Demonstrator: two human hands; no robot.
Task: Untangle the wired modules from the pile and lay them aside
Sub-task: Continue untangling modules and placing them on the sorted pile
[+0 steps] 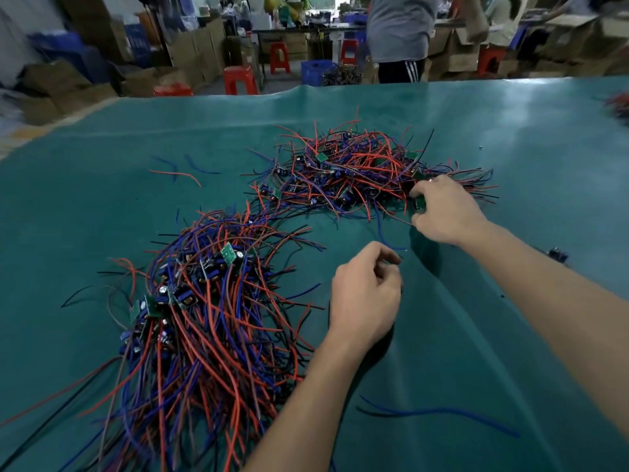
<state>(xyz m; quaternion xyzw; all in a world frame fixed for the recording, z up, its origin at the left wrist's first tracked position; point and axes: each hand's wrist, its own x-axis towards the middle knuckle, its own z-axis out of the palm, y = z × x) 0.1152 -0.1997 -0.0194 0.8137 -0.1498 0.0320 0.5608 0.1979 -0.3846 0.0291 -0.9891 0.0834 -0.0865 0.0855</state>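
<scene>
Modules (420, 203), small green boards trailing thin red, blue and black wires, look light and limp; the wires snag, so the rigid board is likely the better hold. The right hand (442, 209) pinches one at the near edge of the far pile (357, 172). The left hand (366, 294), curled, seems to pinch a blue wire (380, 233). A sorted heap (204, 318) lies left on the green surface (510, 335).

Red plastic stools (240, 79), cardboard boxes (197, 52), a blue crate (316, 71) and a standing person (401, 35) beyond the green-covered table (510, 137).
</scene>
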